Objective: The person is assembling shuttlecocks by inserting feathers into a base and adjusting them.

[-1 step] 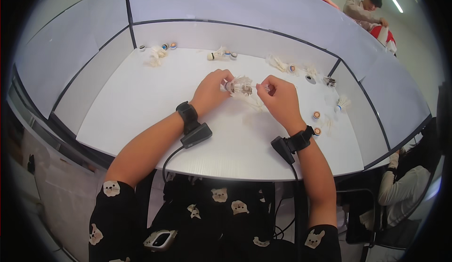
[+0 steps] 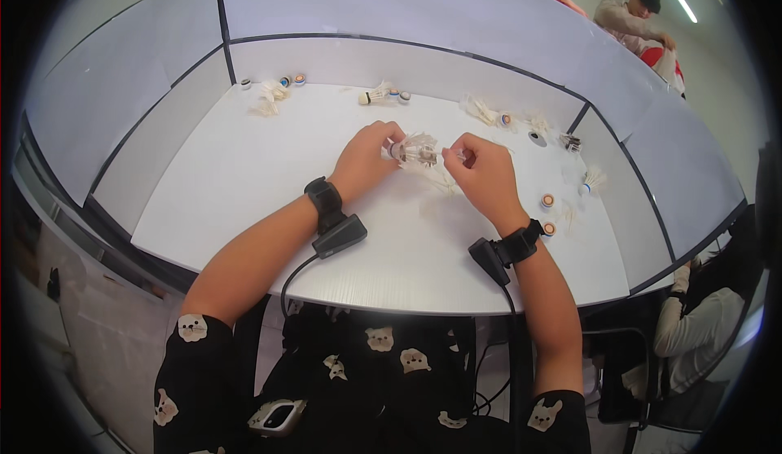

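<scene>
A feather shuttlecock (image 2: 417,152) with worn, ragged feathers lies on its side in the air above the white table. My left hand (image 2: 368,159) is closed around its cork end. Just right of the feathers, my right hand (image 2: 484,172) is pinched shut. A small pale bit shows at those fingertips, too small to make out. Beneath the shuttlecock, loose pale feathers (image 2: 440,183) lie on the table.
White panels (image 2: 358,59) wall in the table (image 2: 220,185). At the back stand a shuttlecock (image 2: 376,95), cork bases (image 2: 300,79) and feather heaps (image 2: 269,99). On the right are another shuttlecock (image 2: 593,182) and cork bases (image 2: 547,200). Cables (image 2: 287,287) hang from my wrist devices.
My hands and the shuttlecock have hardly moved. At the upper right, the person beyond the panel has shifted an arm slightly downward.
</scene>
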Available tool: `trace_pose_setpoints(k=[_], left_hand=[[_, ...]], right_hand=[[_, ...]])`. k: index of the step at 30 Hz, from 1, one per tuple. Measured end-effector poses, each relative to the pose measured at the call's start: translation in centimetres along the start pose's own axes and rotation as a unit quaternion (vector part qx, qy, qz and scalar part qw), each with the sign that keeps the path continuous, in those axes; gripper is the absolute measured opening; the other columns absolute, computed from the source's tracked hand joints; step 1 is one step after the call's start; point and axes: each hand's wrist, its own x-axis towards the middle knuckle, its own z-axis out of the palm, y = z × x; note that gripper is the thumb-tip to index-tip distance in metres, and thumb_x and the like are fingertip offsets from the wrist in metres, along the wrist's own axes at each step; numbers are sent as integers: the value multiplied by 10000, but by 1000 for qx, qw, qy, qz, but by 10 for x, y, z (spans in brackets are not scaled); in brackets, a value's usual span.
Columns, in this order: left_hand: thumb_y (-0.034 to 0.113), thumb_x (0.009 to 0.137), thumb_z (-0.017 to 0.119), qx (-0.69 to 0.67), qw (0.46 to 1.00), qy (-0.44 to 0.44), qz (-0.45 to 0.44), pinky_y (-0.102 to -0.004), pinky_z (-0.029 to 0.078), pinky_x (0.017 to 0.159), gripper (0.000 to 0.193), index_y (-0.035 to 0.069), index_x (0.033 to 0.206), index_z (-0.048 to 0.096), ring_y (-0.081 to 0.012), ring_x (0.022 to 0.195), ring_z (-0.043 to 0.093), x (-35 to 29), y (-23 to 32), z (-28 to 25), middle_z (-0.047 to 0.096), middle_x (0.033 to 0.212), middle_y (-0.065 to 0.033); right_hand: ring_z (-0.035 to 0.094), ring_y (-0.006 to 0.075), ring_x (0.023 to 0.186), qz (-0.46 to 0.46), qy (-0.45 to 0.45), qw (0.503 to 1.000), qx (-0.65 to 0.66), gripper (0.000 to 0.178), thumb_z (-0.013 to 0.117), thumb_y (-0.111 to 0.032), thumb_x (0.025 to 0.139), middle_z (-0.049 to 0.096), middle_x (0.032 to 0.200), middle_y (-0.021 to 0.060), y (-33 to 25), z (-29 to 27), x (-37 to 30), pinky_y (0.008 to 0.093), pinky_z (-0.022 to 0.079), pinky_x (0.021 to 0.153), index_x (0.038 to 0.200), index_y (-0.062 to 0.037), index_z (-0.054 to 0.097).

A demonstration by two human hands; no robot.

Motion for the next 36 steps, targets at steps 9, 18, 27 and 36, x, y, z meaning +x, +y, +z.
trace_pose_setpoints(k=[9,18,27,36], left_hand=[[64,774,780,-9,999,-6,38,-384,484,869,301,90,1039,642,-271,982,595,1,6,8,632,1005,-65],[104,786,805,19,999,-5,39,-381,490,855,285,93,1017,638,-257,957,584,2,9,3,640,1005,-47],[72,759,825,14,999,-12,40,-368,495,851,301,95,999,644,-244,940,584,2,15,2,643,999,-42],[90,761,826,18,999,-1,42,-357,487,823,291,96,991,647,-238,917,577,2,11,4,621,983,-48]], right_hand=[[634,303,665,-20,23,999,-14,228,718,-250,864,652,718,134,10,2,-1,416,480,622,818,-30,681],[625,310,677,-30,21,999,-26,232,702,-247,867,655,711,138,10,6,2,424,473,626,808,-24,675],[579,207,557,-51,42,997,-28,229,704,-213,880,616,636,113,9,4,1,340,449,554,818,3,661],[621,330,646,-33,26,999,1,207,688,-203,852,647,679,151,13,6,2,424,478,612,796,-6,656]])
